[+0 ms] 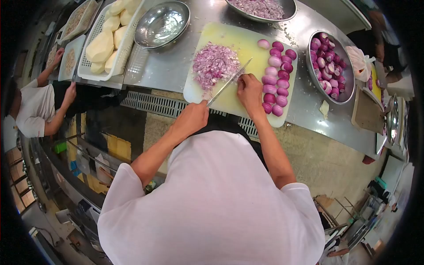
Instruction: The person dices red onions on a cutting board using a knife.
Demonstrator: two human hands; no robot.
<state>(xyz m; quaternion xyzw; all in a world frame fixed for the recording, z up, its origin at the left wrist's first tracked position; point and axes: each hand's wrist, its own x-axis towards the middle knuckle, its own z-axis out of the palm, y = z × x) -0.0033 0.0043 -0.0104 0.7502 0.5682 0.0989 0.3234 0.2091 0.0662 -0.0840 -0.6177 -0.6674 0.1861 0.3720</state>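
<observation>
My left hand is closed around the handle of a long knife, whose blade points up and right across the cutting board. Close to the blade, my right hand rests on the board with its fingers curled together. What they hold, if anything, is hidden. Left of the blade lies a heap of chopped red onion. Peeled red onions, some perhaps halved, stand in rows along the board's right side, just beyond my right hand.
A metal bowl of peeled onions stands at right; another holds chopped onion at the top. Further left are a shiny metal bowl and a white basket of peeled potatoes. A co-worker works over trays at far left.
</observation>
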